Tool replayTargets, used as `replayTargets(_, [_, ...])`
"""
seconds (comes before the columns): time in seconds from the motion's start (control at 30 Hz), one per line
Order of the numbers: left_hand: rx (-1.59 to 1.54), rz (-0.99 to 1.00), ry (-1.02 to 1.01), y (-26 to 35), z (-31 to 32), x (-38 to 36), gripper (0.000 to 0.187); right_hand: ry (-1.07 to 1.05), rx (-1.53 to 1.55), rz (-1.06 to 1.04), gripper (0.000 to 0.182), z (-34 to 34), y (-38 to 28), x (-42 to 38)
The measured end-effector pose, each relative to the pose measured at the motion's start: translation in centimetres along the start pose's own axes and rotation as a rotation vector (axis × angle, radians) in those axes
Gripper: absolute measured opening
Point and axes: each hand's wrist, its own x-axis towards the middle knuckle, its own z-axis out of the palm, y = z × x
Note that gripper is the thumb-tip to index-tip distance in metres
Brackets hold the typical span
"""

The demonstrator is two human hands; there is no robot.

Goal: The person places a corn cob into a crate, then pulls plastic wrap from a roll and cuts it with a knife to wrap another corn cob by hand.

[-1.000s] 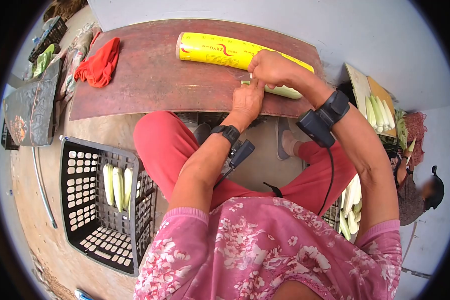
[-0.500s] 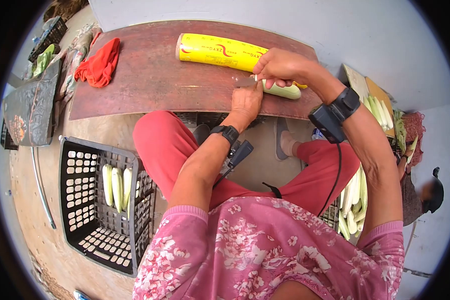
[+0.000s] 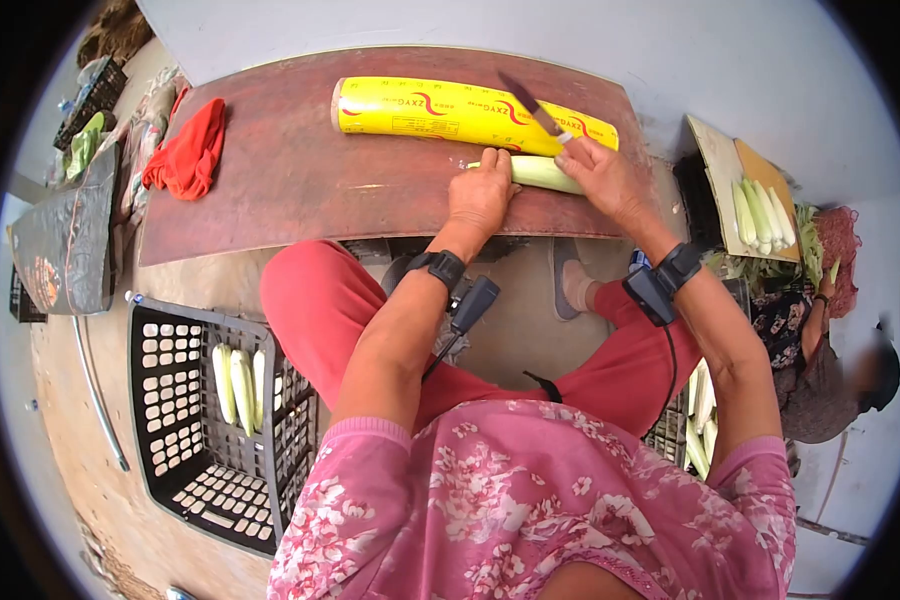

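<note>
A pale green vegetable (image 3: 542,173) lies on the dark red table (image 3: 300,160), just in front of a yellow printed roll (image 3: 420,108). My left hand (image 3: 483,190) is closed round its left end. In my right hand (image 3: 602,178) is the handle of a knife (image 3: 532,104), whose dark blade points up and left above the yellow roll. The lower fingers of that hand are beside the vegetable's right end; whether they touch it I cannot tell.
A red cloth (image 3: 192,150) lies at the table's left. A black crate (image 3: 205,420) holds several pale vegetables at lower left. More lie on a board (image 3: 727,190) and in a crate by my right leg. Another person (image 3: 820,395) is at far right.
My right hand has moved right and down from my left hand, and the knife is now raised over the yellow roll. My left hand has shifted slightly left. The view has shifted a little.
</note>
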Motion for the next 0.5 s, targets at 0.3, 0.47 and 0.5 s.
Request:
replayTargets(0.3, [-0.024,0.024,-0.063,-0.9,-1.3,0.7,0.04,0.076,-0.208,-0.276,0.035,2.4,5.7,-1.0])
replayTargets(0.47, [-0.033,0.015,-0.057,-1.2,-1.4,0.5,0.042,0.008,-0.196,-0.283,0.043,1.9,6.3,-1.1])
replayTargets(0.5, [-0.023,0.009,-0.069,-1.2,-1.4,0.5,0.042,0.004,-0.192,-0.297,0.045,1.9,6.6,-1.1])
